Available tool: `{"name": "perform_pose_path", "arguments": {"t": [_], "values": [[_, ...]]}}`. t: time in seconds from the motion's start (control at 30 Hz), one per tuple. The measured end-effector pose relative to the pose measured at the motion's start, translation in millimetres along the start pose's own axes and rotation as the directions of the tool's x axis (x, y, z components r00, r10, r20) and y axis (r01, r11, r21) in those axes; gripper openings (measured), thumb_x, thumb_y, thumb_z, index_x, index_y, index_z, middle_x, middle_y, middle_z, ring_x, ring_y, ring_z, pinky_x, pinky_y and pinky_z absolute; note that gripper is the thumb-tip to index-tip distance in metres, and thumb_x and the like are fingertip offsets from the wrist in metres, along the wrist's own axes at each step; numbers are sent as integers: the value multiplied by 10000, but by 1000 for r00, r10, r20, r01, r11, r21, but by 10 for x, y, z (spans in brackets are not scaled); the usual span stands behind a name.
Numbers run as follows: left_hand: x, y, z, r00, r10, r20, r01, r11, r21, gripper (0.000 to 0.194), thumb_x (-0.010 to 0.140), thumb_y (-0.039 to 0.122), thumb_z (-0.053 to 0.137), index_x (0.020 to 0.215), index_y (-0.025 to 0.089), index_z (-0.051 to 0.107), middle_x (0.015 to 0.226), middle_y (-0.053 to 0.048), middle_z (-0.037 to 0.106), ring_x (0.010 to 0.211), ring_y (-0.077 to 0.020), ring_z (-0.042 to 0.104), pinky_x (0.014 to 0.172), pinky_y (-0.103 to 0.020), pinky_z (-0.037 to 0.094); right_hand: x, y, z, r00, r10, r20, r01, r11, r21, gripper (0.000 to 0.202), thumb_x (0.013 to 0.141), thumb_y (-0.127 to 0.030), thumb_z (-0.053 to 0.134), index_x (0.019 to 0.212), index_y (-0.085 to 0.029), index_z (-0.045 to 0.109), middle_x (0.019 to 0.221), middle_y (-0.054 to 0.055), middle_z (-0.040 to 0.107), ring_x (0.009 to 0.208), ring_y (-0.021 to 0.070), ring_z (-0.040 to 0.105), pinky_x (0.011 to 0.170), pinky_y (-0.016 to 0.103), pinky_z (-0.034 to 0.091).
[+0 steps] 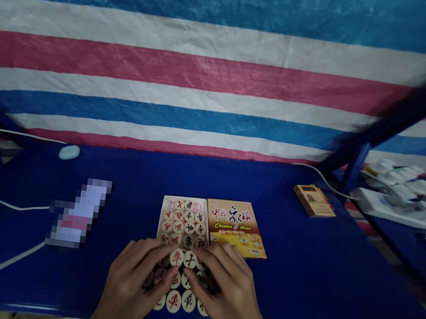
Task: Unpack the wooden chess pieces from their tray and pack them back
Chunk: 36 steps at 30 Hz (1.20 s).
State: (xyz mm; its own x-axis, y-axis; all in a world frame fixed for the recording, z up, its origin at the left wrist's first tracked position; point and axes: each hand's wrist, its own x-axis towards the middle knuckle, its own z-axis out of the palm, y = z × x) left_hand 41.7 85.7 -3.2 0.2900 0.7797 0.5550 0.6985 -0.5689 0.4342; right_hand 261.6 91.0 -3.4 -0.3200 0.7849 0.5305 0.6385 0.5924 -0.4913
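Close together at the table's front, my left hand [139,270] and my right hand [222,281] curve around round chess pieces. Between thumb and fingers, my left hand grips a piece with a red character [176,257]; beside it, my right hand grips one with a black character [190,259]. More pieces, such as a red-marked one [173,301] and a black-marked one [188,300], lie in rows below, partly covered by my hands. Just beyond, a white box [164,203] holds rows of pieces. Its brown and yellow lid [238,225], printed "Chinese chess", lies to the right.
On the blue table [136,170] are a blurred-out phone-like object [80,212] with cables at left, a small pale-blue case [69,152], and a cigarette-like pack [314,201] at right. A white power strip [398,209] stands far right. A striped sheet hangs behind.
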Motion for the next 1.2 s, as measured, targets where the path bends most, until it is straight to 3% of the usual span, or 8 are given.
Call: {"name": "perform_pose_path", "arguments": {"t": [0.27, 0.83, 1.2], "values": [[112, -94, 75, 998, -49, -38, 42, 988, -152, 359, 904, 152, 694, 1246, 254, 651, 1120, -37, 687, 1007, -149, 673, 865, -284, 565, 83, 95, 69, 998, -19, -60, 22, 998, 56, 436, 897, -177, 708, 1317, -245, 609, 1111, 31, 733, 952, 193, 656, 828, 369, 545], [113, -70, 26, 993, -115, -3, 111, 964, -242, 290, 910, 193, 695, 1190, 265, 686, 1090, -43, 712, 937, -156, 708, 799, -291, 617, 37, 83, 53, 999, 18, -36, -13, 989, 144, 445, 925, -189, 679, 1351, -294, 609, 1125, 45, 730, 986, 207, 688, 832, 387, 577], [104, -102, 44, 995, -96, 27, 100, 962, -253, 317, 904, 166, 685, 1208, 257, 678, 1108, -47, 708, 939, -145, 707, 812, -273, 613, 65, 84, 44, 999, -3, -38, 8, 989, 145, 393, 917, -199, 695, 1300, -254, 626, 1095, 52, 731, 975, 196, 687, 821, 354, 574]]}}
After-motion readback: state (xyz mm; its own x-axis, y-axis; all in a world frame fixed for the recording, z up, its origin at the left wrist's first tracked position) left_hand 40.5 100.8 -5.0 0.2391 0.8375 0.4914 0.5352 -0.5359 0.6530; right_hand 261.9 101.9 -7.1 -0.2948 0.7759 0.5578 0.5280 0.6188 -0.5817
